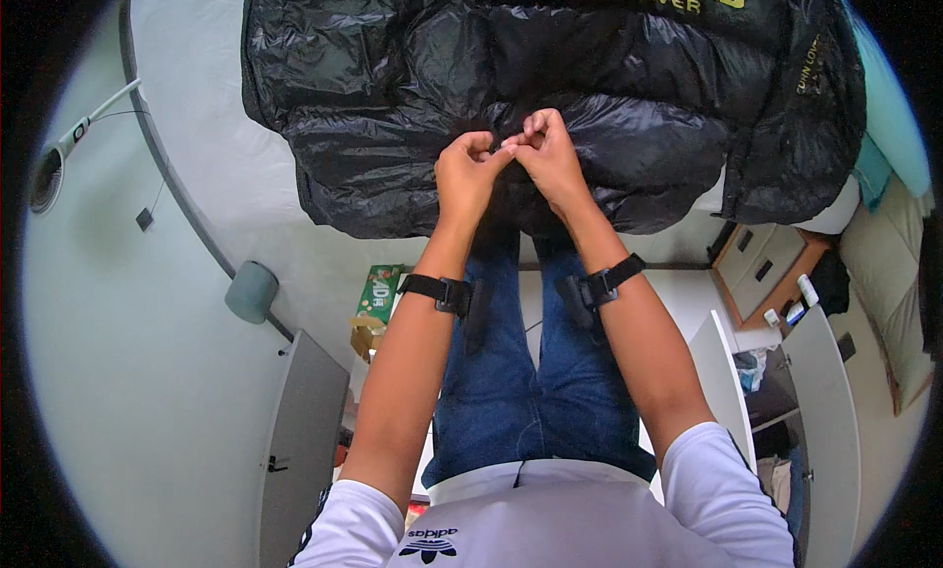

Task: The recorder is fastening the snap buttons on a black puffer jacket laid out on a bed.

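A shiny black puffer jacket (413,67) with yellow lettering lies spread on a white bed (211,145) in front of me. My left hand (467,170) and my right hand (545,155) meet at the middle of its near hem. Both pinch a small pale part there, which looks like the zipper end; it is too small to tell exactly. My fingers are curled tight around it. Each wrist carries a black strap. My blue jeans show below the hands.
A green box (378,293) sits on the floor by my left leg. A grey cylinder (251,291) stands at the bed's edge. A wooden drawer unit (771,273) with small bottles is at the right, beside white cabinet doors (825,411).
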Action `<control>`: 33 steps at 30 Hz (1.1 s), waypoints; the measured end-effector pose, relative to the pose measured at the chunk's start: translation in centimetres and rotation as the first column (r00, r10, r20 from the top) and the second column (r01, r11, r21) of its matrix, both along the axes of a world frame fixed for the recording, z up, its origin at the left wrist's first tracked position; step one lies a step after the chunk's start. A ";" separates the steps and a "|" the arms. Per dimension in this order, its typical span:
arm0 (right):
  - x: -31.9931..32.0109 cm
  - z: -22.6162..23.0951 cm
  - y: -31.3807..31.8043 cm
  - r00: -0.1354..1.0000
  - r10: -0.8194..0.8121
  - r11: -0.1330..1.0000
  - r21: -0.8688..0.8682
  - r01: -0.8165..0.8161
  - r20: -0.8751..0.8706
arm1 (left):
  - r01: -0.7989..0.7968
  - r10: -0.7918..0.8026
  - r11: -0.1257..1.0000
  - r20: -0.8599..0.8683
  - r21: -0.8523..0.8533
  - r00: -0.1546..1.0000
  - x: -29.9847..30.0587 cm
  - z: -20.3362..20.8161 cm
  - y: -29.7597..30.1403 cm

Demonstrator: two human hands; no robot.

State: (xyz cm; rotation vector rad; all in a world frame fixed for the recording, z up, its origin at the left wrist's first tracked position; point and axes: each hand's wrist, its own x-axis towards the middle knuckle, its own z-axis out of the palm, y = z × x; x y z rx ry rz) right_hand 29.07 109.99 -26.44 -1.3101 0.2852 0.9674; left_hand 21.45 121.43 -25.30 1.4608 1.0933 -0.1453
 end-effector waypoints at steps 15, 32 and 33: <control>1.1 0.0 0.8 0.950 -0.258 0.959 0.069 0.274 -0.177 | 0.159 -0.169 0.971 -0.048 -0.177 0.984 1.0 -1.1 1.9; 1.3 1.4 -3.4 0.986 -0.160 0.987 -0.007 0.160 -0.046 | 0.360 -0.297 0.845 -0.211 0.396 0.931 0.9 -1.6 -2.7; 1.3 1.5 -4.1 0.986 -0.160 0.987 -0.006 0.160 -0.046 | 0.360 -0.297 0.845 -0.212 0.397 0.931 1.1 -1.6 -2.9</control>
